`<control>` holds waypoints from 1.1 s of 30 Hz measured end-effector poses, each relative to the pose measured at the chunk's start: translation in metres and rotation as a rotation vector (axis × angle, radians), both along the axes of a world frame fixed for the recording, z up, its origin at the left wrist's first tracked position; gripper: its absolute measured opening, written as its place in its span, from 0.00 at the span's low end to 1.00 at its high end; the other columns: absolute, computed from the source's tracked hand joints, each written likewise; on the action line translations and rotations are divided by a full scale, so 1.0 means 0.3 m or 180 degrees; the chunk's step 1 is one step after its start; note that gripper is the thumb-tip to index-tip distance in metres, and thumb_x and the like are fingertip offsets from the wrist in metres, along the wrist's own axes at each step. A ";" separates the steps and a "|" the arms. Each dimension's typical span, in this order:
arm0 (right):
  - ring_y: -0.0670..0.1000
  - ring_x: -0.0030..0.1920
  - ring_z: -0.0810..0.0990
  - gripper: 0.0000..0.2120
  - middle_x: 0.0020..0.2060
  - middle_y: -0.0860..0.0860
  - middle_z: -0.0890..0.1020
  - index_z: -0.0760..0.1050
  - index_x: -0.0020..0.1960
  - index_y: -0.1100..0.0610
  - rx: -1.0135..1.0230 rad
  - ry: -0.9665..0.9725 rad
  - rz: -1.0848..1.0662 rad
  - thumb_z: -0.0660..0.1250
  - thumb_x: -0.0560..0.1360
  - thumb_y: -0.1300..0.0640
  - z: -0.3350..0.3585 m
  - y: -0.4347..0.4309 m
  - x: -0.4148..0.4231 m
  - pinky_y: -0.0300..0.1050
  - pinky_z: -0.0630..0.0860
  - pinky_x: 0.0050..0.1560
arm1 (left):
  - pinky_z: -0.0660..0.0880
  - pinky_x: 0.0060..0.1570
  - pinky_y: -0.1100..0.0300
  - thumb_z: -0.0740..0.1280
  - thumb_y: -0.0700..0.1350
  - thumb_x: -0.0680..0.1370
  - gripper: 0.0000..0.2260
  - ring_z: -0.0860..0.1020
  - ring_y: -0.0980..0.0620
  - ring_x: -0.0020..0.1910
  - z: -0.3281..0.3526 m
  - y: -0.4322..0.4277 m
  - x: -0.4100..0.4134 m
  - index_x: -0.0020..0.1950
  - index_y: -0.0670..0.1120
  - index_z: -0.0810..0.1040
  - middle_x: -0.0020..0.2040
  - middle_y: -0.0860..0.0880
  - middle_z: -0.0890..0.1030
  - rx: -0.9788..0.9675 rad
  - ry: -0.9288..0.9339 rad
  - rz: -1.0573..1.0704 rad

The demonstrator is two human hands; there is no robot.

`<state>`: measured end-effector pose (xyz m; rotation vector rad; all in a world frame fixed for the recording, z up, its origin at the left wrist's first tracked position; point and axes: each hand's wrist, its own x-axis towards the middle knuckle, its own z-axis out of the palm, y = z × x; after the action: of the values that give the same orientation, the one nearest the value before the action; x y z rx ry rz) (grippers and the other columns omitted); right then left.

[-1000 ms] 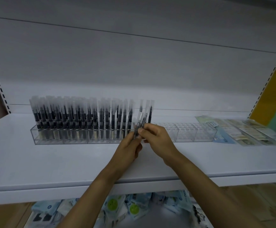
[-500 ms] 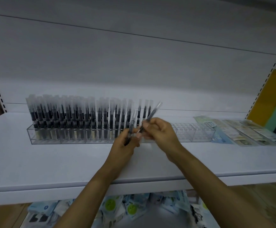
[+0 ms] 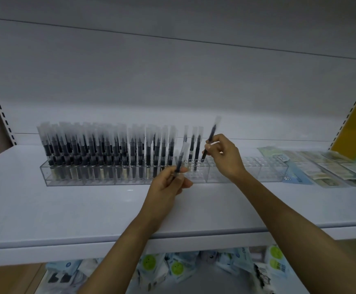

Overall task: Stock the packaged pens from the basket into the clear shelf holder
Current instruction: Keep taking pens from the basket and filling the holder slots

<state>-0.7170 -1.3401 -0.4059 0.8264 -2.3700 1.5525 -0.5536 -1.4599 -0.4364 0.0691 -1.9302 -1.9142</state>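
Centrally, on a white shelf [image 3: 66,209], a long clear plastic slotted holder [image 3: 257,174] stands, its left part packed with upright black pens in clear sleeves [image 3: 100,149]. The right hand [image 3: 226,160] pinches one tilted sleeved pen [image 3: 211,134], lower tip at the open slots. The left hand [image 3: 166,187] grips a second sleeved pen [image 3: 181,159] just before the holder.

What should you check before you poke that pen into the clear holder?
1. Right hand pinches the packaged pen: ok.
2. Pen's lower tip is at the clear holder, beside the last standing pens: ok.
3. Pen is upright: not ok, its top leans right.
4. Empty slots remain on the holder's right part: ok.
5. Tip lined up with one exact hole: cannot tell.
6. Left hand holds a spare pen ready: ok.
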 end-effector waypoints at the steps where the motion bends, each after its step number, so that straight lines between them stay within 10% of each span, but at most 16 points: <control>1: 0.47 0.42 0.80 0.03 0.37 0.49 0.81 0.74 0.48 0.56 0.0127 0.0069 -0.0011 0.66 0.78 0.56 -0.007 -0.001 -0.002 0.42 0.76 0.48 | 0.75 0.52 0.60 0.58 0.40 0.82 0.10 0.81 0.58 0.46 0.000 -0.001 -0.001 0.56 0.49 0.77 0.42 0.51 0.82 0.0006 0.0007 0.0007; 12: 0.46 0.49 0.78 0.06 0.42 0.49 0.81 0.79 0.42 0.58 0.0670 0.0039 -0.0082 0.72 0.73 0.55 -0.015 -0.007 -0.024 0.40 0.70 0.51 | 0.64 0.29 0.66 0.54 0.48 0.83 0.09 0.65 0.58 0.28 -0.001 0.002 -0.008 0.55 0.49 0.73 0.28 0.55 0.69 0.0061 0.0006 0.0213; 25: 0.48 0.50 0.78 0.15 0.46 0.50 0.80 0.73 0.50 0.56 0.0890 0.0035 0.0066 0.74 0.70 0.51 0.003 0.012 -0.028 0.35 0.69 0.41 | 0.67 0.29 0.68 0.54 0.43 0.83 0.08 0.68 0.58 0.27 0.005 0.005 -0.001 0.47 0.46 0.70 0.34 0.49 0.75 -0.0050 -0.0076 0.0198; 30: 0.46 0.46 0.76 0.08 0.42 0.46 0.79 0.74 0.46 0.53 0.0091 0.0980 -0.0256 0.71 0.74 0.52 0.016 0.055 0.094 0.41 0.73 0.47 | 0.69 0.31 0.67 0.56 0.42 0.83 0.07 0.71 0.57 0.29 0.003 0.003 0.001 0.50 0.44 0.72 0.36 0.48 0.78 -0.0191 0.0013 0.0161; 33: 0.50 0.40 0.80 0.08 0.38 0.51 0.81 0.75 0.47 0.54 -0.0084 0.0128 0.0464 0.71 0.73 0.51 -0.008 0.027 0.216 0.41 0.76 0.40 | 0.71 0.35 0.66 0.59 0.41 0.81 0.04 0.74 0.58 0.33 0.002 0.004 0.006 0.51 0.42 0.73 0.38 0.49 0.79 -0.0128 0.0145 0.0054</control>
<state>-0.6523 -1.3319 -0.4084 1.0352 -2.3021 1.6005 -0.5517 -1.4587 -0.4359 0.0299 -1.9312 -1.8496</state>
